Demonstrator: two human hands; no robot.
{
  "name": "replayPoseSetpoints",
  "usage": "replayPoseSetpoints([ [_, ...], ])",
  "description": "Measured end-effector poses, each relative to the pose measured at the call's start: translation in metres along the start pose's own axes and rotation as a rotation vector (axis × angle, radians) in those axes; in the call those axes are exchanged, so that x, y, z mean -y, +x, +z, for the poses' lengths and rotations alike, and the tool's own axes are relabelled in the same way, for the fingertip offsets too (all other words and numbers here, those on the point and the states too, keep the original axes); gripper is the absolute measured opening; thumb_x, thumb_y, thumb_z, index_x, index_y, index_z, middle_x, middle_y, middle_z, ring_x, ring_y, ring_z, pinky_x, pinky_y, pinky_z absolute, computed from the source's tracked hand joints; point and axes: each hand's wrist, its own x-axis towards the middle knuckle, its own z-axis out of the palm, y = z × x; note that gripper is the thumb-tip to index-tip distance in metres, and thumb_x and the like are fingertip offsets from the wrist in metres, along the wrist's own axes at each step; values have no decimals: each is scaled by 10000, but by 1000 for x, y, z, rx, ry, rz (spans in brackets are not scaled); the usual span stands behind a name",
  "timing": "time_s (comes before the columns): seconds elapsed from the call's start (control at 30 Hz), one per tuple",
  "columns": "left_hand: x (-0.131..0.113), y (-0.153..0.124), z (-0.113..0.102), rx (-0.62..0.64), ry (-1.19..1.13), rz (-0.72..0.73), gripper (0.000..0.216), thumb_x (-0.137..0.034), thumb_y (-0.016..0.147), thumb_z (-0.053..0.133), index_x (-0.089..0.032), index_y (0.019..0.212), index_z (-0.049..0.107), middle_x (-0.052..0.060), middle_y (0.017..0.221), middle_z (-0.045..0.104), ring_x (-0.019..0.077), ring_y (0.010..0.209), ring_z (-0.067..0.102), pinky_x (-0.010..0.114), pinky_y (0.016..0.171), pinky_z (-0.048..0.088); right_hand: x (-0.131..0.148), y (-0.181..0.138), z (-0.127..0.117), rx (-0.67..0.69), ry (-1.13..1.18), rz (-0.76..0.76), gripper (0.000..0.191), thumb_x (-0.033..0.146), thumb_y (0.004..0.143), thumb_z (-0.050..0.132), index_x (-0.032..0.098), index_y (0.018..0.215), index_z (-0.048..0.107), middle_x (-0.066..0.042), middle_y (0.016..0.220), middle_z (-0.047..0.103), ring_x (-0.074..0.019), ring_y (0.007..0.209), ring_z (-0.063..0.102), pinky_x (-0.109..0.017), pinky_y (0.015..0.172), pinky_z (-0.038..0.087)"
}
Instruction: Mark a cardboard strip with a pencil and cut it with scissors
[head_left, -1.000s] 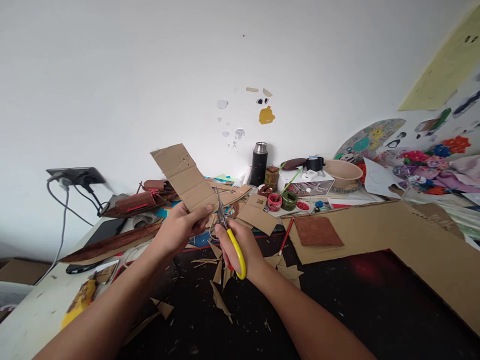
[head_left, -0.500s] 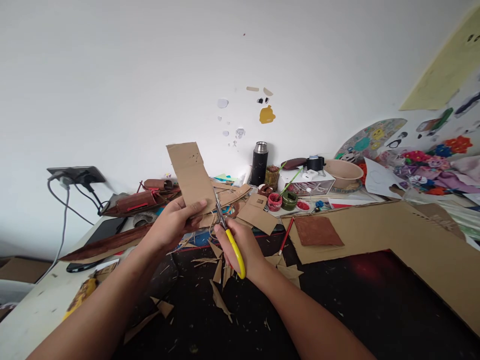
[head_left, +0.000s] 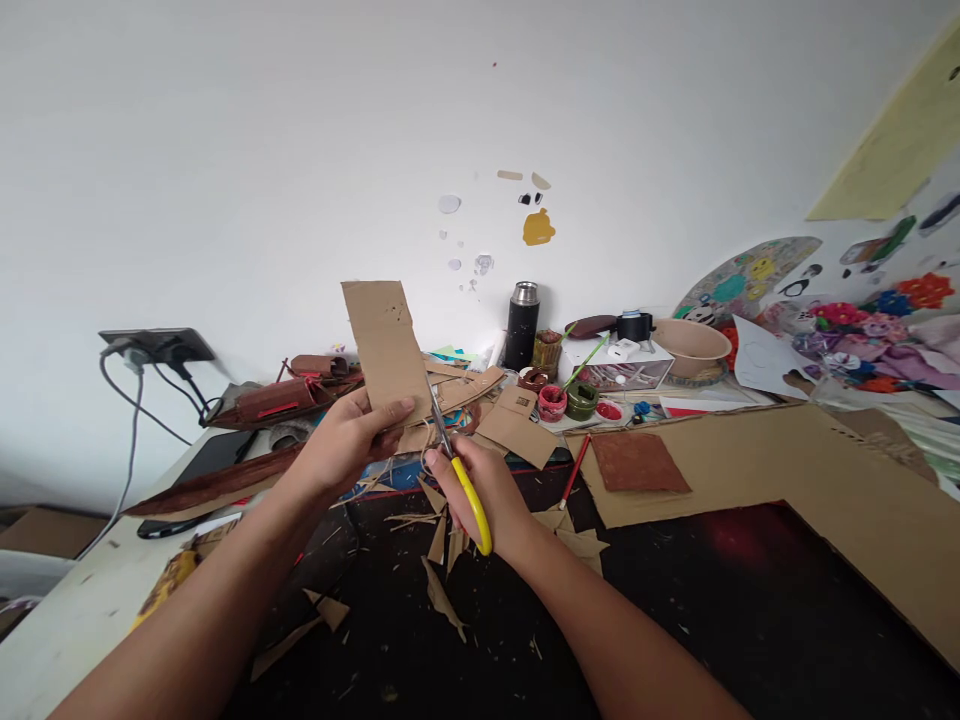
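Observation:
Between thumb and fingers, my left hand (head_left: 360, 430) grips the lower end of a long strip of brown cardboard (head_left: 386, 345), which stands up tilted slightly to the left. My right hand (head_left: 484, 490) is closed around yellow-handled scissors (head_left: 469, 495), partly hidden by the fingers. The metal blades point up and lie along the strip's lower right edge; I cannot tell how far they bite into it. Below the hands, cardboard scraps (head_left: 442, 600) are scattered on the dark mat (head_left: 540, 620).
A large cardboard sheet (head_left: 735, 460) lies to the right, bearing a brown-painted square (head_left: 640, 462) and a red pencil (head_left: 576, 470). Behind are open paint jars (head_left: 552, 402), a black thermos (head_left: 522, 330) and a pink bowl (head_left: 691, 345). Brown-painted cardboard pieces (head_left: 270, 405) lie left.
The cardboard strip has turned a little more upright, its top shifting right. Both hands keep their hold, and the scissors stay at its right edge. The view has shifted slightly.

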Motion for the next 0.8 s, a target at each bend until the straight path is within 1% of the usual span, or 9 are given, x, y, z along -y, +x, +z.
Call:
replayPoseSetpoints([
  [0.2,2,0,2,-9,-29,-2,439,-439,755,905,-190,717,545,-74,504,443,58,433,293,219,441,207,0,0,-1,7,32,9,348,513,1025,637,256,831,505,73,520,471,-146,447,495,-243,481,361],
  [0.43,3,0,3,-19,-26,16,456,-446,741,918,-189,718,542,-77,500,450,54,430,298,208,439,214,0,0,0,6,33,5,340,550,1027,628,247,889,558,62,554,507,-144,460,510,-236,475,367],
  [0.63,2,2,2,2,-91,-48,468,-428,726,918,-192,669,518,-94,464,402,38,395,250,212,424,196,1,0,-1,16,41,-2,333,550,1032,625,248,900,575,58,554,525,-156,482,557,-234,494,397],
  [0.8,1,3,0,9,-57,-57,448,-423,737,900,-195,679,519,-89,466,412,40,391,245,213,420,188,1,0,-2,29,12,3,352,574,1031,624,249,903,580,54,560,534,-163,502,582,-233,501,408],
])
